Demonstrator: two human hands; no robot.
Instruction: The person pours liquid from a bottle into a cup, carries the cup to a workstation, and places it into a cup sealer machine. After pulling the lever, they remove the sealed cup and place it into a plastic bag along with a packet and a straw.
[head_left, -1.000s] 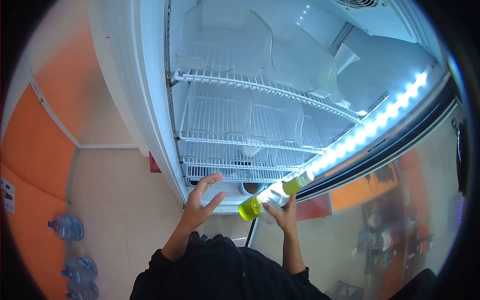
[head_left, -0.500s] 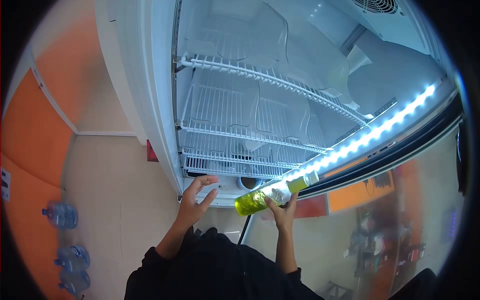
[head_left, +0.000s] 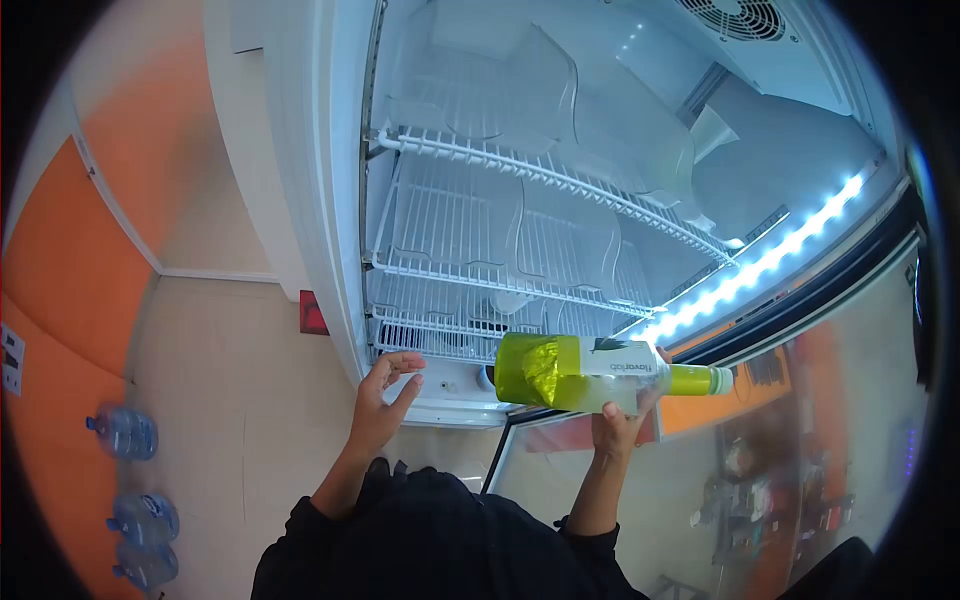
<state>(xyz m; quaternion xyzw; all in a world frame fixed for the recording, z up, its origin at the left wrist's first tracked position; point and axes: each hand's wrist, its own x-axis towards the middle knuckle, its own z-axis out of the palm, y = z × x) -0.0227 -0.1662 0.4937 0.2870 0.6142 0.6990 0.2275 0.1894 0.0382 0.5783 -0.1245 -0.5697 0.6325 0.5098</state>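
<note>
The green bottle (head_left: 612, 373) is held sideways in front of the open fridge (head_left: 322, 180), cap to the right, with the right hand (head_left: 618, 428) clamping its fingers around the label. The left hand (head_left: 380, 405), thumb and fingers apart, hovers near the fridge's bottom.

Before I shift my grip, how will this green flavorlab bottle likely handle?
The flavorlab bottle looks stiff, given its straight sides. Its round body would probably roll if laid down. With its wide base jutting beyond your right hand, it may tip base-first.
</note>
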